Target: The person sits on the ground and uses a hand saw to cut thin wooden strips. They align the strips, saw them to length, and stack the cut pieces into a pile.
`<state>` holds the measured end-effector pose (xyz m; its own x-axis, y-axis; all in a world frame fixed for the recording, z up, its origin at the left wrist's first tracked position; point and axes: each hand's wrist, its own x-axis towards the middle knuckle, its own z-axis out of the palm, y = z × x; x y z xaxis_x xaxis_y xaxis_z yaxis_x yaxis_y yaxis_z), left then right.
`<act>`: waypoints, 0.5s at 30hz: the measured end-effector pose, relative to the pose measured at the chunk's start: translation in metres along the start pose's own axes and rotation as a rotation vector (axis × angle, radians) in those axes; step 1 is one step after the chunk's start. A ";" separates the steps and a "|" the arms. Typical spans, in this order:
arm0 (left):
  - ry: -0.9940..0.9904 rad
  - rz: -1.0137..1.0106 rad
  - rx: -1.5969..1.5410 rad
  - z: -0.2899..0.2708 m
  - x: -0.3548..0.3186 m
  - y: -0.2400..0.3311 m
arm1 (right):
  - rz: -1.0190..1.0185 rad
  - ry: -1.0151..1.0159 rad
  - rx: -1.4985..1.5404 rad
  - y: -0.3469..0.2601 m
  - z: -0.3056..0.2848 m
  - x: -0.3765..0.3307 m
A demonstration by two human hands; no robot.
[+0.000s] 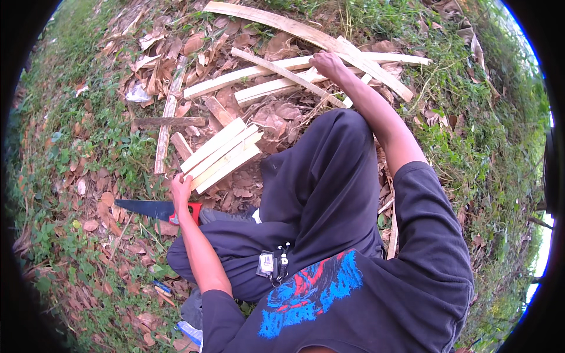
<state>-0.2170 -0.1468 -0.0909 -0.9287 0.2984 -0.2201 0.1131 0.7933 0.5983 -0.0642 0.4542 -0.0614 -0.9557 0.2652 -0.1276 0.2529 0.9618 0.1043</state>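
1. Person sits on ground strewn with dry leaves (118, 53) and patchy grass (53, 153), dark trousers, dark shirt with blue and red print.
2. Left hand (180, 189) sits low at the near end of a stack of short cut slats (220, 154), fingers touching the slat ends; whether it grips one cannot be told.
3. Handsaw (154, 209) lies flat on the ground just below that hand, dark blade pointing to the person's left, red handle beside the wrist. Not held.
4. Right hand (327, 63) reaches far forward, arm stretched out, fingers closed around a long pale strip (282, 73) in a loose heap of long strips (329, 44).
5. Hands well apart, the raised knee between them.
6. More strips and a weathered cross-shaped piece (168, 122) lie left of the stack, among the leaves.
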 end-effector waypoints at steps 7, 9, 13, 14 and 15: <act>0.009 0.014 -0.032 0.001 0.003 -0.013 | -0.066 -0.153 -0.055 0.000 -0.009 -0.004; 0.000 0.000 -0.039 0.001 0.003 -0.012 | -0.072 -0.146 -0.065 -0.003 -0.011 -0.013; -0.028 -0.020 -0.037 0.001 0.003 -0.005 | -0.114 -0.021 -0.034 0.008 -0.007 -0.029; -0.027 -0.012 -0.034 0.003 0.003 -0.003 | -0.142 -0.021 -0.027 0.012 -0.004 -0.032; -0.018 -0.009 -0.028 0.001 0.003 -0.005 | -0.178 -0.017 -0.017 0.013 -0.005 -0.031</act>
<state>-0.2199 -0.1495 -0.0958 -0.9232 0.3008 -0.2392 0.0945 0.7809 0.6175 -0.0318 0.4585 -0.0515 -0.9824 0.0921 -0.1624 0.0773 0.9925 0.0951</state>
